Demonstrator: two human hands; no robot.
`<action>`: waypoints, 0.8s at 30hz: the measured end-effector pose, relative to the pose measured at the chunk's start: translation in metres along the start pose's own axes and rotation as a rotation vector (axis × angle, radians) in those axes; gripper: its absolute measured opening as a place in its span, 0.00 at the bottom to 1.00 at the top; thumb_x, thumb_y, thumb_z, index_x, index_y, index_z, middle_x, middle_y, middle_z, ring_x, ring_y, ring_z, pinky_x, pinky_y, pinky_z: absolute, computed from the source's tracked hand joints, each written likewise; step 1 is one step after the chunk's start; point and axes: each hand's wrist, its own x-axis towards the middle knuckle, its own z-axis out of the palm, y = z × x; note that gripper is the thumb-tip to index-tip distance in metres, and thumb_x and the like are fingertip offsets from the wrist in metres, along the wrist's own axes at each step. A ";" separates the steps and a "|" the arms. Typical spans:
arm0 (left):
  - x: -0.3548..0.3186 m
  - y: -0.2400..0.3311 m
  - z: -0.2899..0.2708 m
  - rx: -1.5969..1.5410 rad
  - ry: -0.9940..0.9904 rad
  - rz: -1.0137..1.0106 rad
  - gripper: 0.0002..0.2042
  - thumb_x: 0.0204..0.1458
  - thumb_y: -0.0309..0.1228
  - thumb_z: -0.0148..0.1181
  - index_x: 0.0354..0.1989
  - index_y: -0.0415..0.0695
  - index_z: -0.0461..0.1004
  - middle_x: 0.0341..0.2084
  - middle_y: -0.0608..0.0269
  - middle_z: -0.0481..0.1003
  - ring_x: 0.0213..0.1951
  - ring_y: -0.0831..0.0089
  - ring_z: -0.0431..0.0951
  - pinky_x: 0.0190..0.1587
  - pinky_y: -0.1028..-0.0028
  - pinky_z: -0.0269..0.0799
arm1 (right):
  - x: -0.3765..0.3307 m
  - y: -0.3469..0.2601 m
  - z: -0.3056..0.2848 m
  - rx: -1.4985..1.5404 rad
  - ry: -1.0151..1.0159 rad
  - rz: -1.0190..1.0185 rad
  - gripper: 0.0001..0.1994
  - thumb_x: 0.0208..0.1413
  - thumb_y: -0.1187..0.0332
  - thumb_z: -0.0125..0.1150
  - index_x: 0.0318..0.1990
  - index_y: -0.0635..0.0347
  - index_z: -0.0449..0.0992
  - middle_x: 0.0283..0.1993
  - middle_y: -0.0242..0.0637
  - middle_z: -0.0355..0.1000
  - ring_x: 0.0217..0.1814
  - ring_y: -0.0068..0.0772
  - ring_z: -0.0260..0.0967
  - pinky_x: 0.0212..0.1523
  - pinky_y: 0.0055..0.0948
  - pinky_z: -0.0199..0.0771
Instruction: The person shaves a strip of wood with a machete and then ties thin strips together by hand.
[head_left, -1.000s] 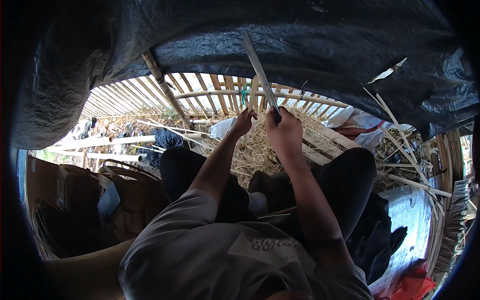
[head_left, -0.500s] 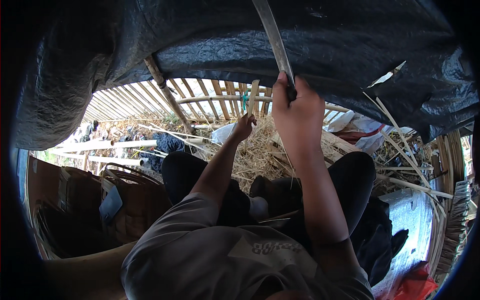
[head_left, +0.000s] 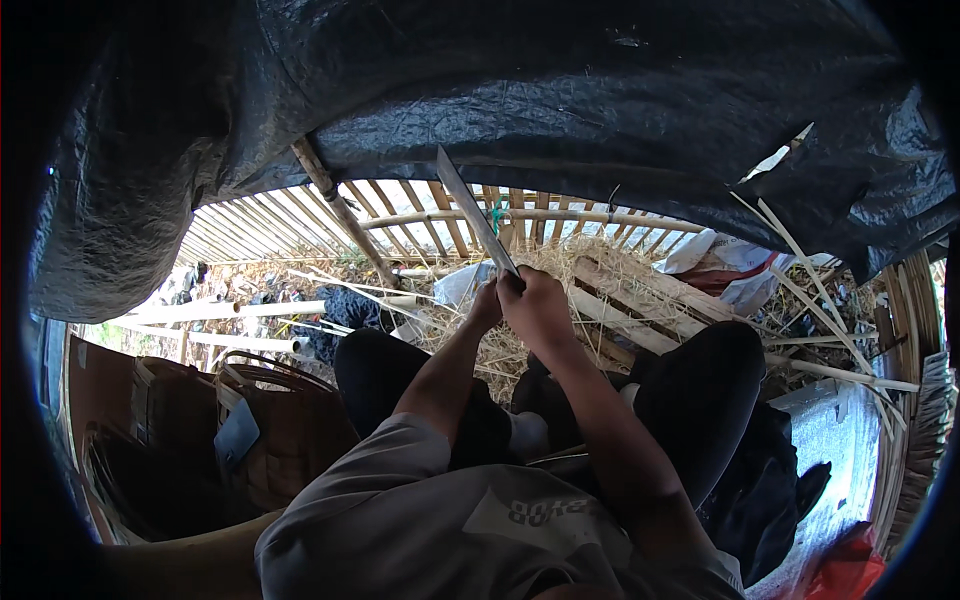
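Observation:
My right hand [head_left: 538, 308] grips the dark handle of a machete [head_left: 470, 205]. Its long grey blade slants up and to the left, past the fence. Close against it, my left hand [head_left: 485, 306] is closed round a bamboo strip [head_left: 507, 238]. Most of that strip is hidden behind the blade and my hands; only a short pale end shows beside the blade. Both hands are held out in front, between my bent knees and above a heap of shavings [head_left: 495, 362].
Split bamboo pieces [head_left: 625, 320] lie beyond my right knee. Bamboo poles [head_left: 240, 309] and woven baskets [head_left: 285, 430] are at the left. A slatted bamboo fence [head_left: 410, 215] stands ahead, under a low black tarp [head_left: 480, 80]. Thin strips [head_left: 815, 300] lean at the right.
My right hand has come down and left, bringing the machete from high up to beside my left hand. The blade now tilts further left and lies across the strip. My left hand has dropped slightly.

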 end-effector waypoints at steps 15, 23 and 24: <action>-0.036 0.175 -0.054 0.242 0.143 0.110 0.08 0.59 0.22 0.50 0.42 0.38 0.75 0.34 0.48 0.80 0.40 0.53 0.81 0.44 0.60 0.74 | 0.018 -0.047 -0.111 0.287 0.103 -0.073 0.21 0.46 0.55 0.75 0.37 0.66 0.79 0.21 0.31 0.73 0.22 0.20 0.69 0.26 0.24 0.68; -0.062 0.234 -0.061 0.580 0.097 0.090 0.12 0.54 0.22 0.53 0.46 0.41 0.73 0.29 0.51 0.80 0.35 0.49 0.81 0.38 0.56 0.76 | 0.024 -0.052 -0.110 0.663 -0.195 0.047 0.18 0.48 0.63 0.76 0.40 0.63 0.77 0.16 0.24 0.67 0.10 0.11 0.55 0.11 0.18 0.52; -0.064 0.238 -0.064 0.608 0.009 -0.018 0.15 0.53 0.23 0.54 0.51 0.40 0.69 0.37 0.45 0.79 0.40 0.46 0.79 0.42 0.54 0.75 | 0.023 -0.054 -0.110 0.701 -0.251 0.083 0.16 0.49 0.64 0.75 0.40 0.63 0.77 0.16 0.23 0.67 0.10 0.11 0.55 0.11 0.17 0.52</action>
